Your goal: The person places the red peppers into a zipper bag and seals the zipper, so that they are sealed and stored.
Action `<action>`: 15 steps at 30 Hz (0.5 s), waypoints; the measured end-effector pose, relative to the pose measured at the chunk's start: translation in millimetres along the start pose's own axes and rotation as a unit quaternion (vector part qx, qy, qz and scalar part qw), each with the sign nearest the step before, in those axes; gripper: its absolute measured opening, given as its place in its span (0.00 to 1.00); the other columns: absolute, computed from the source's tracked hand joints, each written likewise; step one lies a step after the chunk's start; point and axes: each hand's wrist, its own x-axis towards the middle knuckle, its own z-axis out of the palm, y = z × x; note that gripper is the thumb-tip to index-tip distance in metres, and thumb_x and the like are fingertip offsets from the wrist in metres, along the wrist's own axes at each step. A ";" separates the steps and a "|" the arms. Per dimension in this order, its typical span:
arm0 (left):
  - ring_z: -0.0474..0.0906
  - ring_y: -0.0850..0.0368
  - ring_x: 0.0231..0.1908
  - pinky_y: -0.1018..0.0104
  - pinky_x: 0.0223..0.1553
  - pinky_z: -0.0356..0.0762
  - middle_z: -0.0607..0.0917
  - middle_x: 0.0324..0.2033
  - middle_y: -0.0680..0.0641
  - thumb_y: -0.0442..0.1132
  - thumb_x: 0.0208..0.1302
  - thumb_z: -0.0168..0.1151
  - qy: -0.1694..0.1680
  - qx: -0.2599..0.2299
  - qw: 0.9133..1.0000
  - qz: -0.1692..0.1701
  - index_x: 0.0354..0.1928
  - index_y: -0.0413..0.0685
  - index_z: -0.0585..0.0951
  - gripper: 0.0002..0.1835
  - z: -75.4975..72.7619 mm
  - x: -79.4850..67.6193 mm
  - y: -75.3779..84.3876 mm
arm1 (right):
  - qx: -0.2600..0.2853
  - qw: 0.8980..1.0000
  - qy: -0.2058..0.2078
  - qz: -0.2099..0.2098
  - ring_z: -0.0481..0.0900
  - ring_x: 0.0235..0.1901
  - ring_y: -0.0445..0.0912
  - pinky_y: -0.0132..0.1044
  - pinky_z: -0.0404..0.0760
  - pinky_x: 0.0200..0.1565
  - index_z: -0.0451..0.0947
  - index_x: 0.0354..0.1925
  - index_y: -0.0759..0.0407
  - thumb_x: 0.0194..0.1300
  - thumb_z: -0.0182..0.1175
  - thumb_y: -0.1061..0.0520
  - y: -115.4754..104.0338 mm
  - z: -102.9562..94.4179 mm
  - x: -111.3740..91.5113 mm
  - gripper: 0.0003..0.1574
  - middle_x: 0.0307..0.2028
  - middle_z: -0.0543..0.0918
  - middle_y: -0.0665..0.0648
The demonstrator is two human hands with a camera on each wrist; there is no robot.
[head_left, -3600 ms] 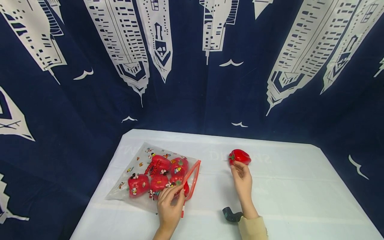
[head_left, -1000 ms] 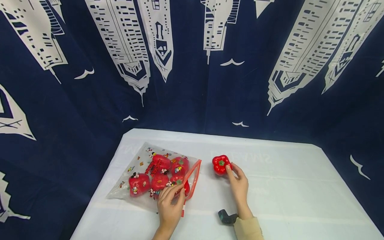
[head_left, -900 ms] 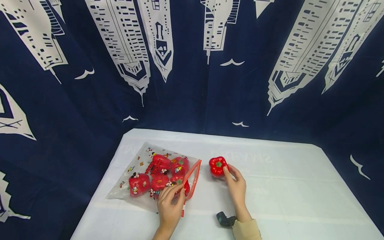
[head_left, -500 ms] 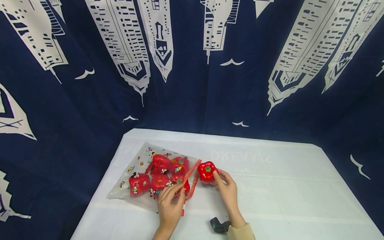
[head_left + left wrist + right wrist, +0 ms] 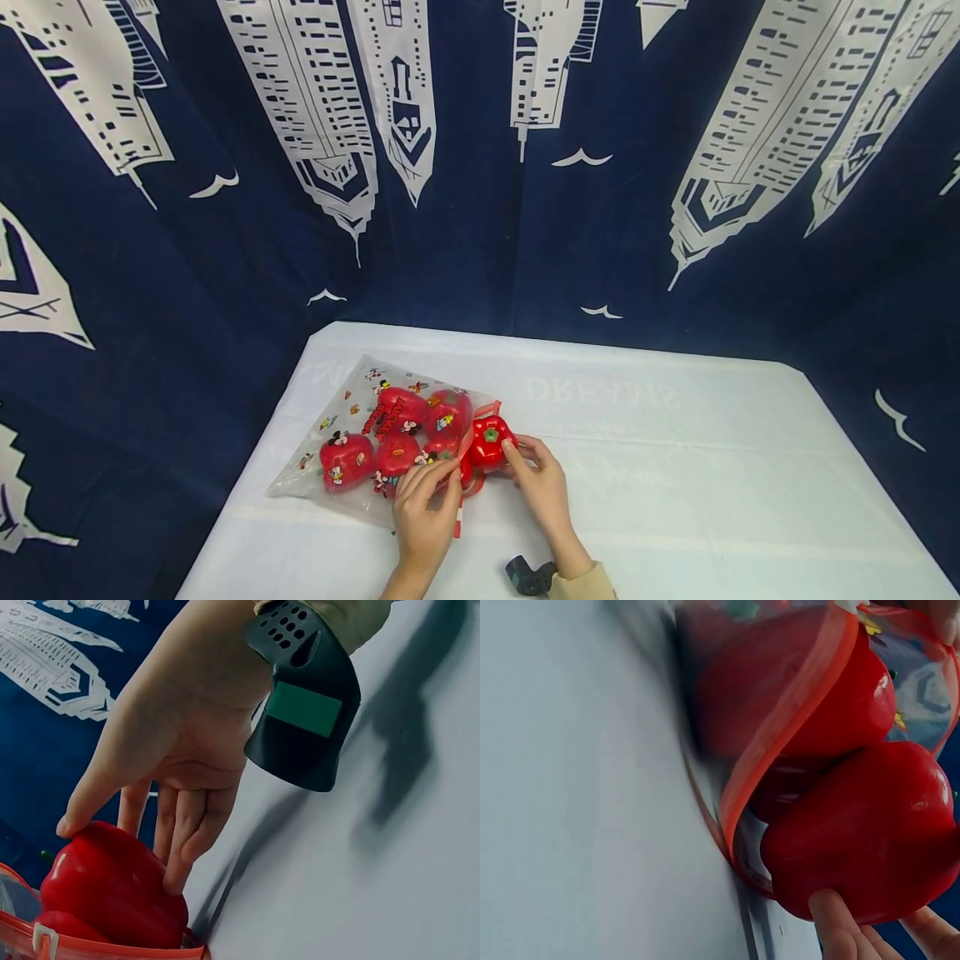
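Observation:
A clear zip bag (image 5: pixel 296 482) with cartoon prints and a red rim lies on the table's left part, several red bell peppers (image 5: pixel 347 462) inside. My left hand (image 5: pixel 426 510) pinches the upper edge of its mouth, which faces right. My right hand (image 5: pixel 543 485) grips another red bell pepper (image 5: pixel 489 443) by its right side, at the mouth. In the left wrist view the right hand (image 5: pixel 176 742) has its thumb and fingers on that pepper (image 5: pixel 112 889), just over the orange-red rim (image 5: pixel 135 952). From the right wrist, the gripped pepper (image 5: pixel 870 832) overlaps the opening, close to one inside.
A white table (image 5: pixel 712 467) extends to the right, with faint reversed lettering on its cover. A dark device (image 5: pixel 529 577) sits at the right wrist, by a beige sleeve (image 5: pixel 583 583). A navy curtain (image 5: pixel 480 250) with white building prints hangs behind.
My right hand has carried the bell pepper left and nearer, from the table's back middle to the bag's mouth, turning its stem end toward the head camera. The left hand has stayed in place.

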 end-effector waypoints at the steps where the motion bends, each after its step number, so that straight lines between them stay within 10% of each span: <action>1: 0.79 0.53 0.32 0.67 0.37 0.69 0.87 0.33 0.47 0.24 0.43 0.70 0.000 0.000 1.000 0.001 0.36 0.43 0.86 0.15 0.1 0.1 0.1 | 0.001 1.000 -0.005 -0.002 0.84 0.29 0.51 0.35 0.81 0.30 0.76 0.51 0.63 0.60 0.62 0.41 0.0 1.0 -0.6 0.31 0.40 0.83 0.63; 9: 0.80 0.53 0.33 0.67 0.37 0.69 0.87 0.32 0.46 0.24 0.43 0.70 0.000 0.006 1.000 0.000 0.35 0.44 0.86 0.15 -0.1 0.0 0.9 | 0.028 0.996 -0.080 -0.017 0.84 0.38 0.52 0.39 0.82 0.38 0.66 0.62 0.68 0.59 0.65 0.46 0.3 3.5 -3.8 0.41 0.55 0.73 0.72; 15: 0.79 0.56 0.33 0.69 0.37 0.69 0.87 0.33 0.48 0.24 0.43 0.70 -0.007 0.011 1.000 -0.012 0.36 0.45 0.86 0.15 -0.4 0.4 1.8 | 0.036 0.998 -0.058 -0.008 0.84 0.36 0.51 0.38 0.82 0.36 0.65 0.56 0.64 0.56 0.67 0.47 0.2 7.9 -2.4 0.37 0.49 0.78 0.69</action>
